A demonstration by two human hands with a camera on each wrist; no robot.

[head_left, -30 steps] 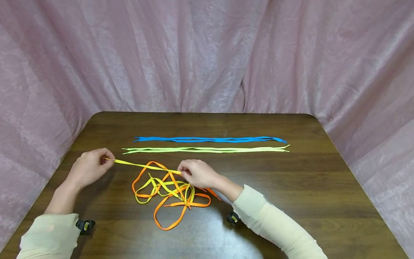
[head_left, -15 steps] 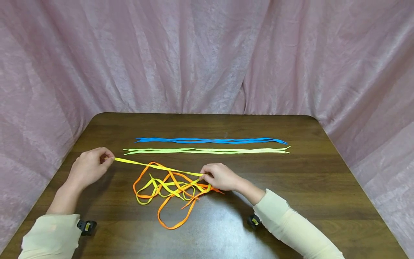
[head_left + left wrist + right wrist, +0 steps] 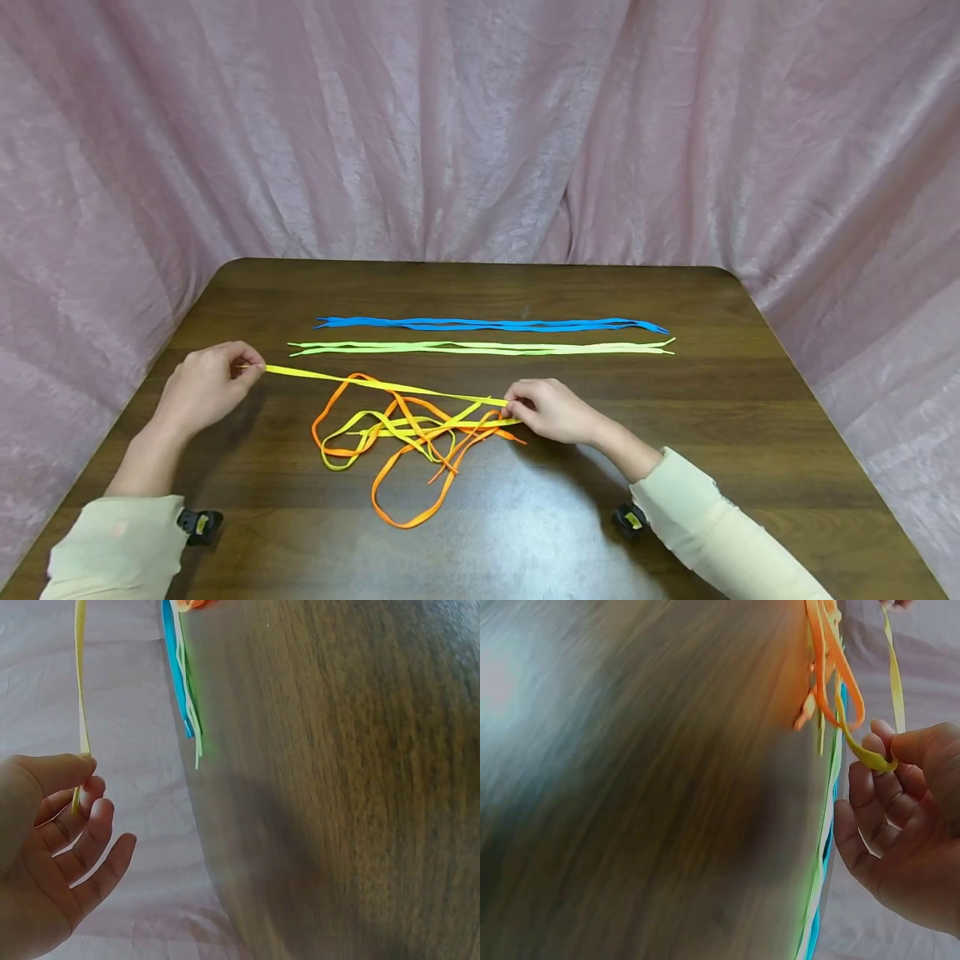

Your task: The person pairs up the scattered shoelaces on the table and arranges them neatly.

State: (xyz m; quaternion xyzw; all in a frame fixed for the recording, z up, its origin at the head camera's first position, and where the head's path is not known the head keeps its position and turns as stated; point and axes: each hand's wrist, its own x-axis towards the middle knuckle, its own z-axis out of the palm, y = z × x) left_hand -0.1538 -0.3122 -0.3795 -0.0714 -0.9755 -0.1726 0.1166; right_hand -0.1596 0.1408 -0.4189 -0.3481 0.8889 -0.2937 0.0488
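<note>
A yellow shoelace [image 3: 405, 387] runs taut between both hands, sloping slightly down to the right. My left hand [image 3: 206, 383] pinches it near one end; in the left wrist view the short tip [image 3: 76, 799] pokes out below the thumb. My right hand [image 3: 555, 410] pinches the same lace farther along between thumb and forefinger, and the rest trails back from those fingers into the tangle. Orange laces [image 3: 405, 523] lie looped and crossed with more yellow lace [image 3: 335, 465] on the table, under the taut stretch.
Behind the hands, a pair of blue laces [image 3: 487, 325] lies straight across the brown wooden table [image 3: 750, 483]. A pair of light green laces [image 3: 480, 348] runs parallel just in front of it. A pink curtain [image 3: 480, 133] hangs beyond the table's far edge.
My right hand has slid rightward along the yellow lace, lengthening the taut stretch. The tangle has shifted and loosened, its orange loops drawn a little to the right. The left hand stays in place.
</note>
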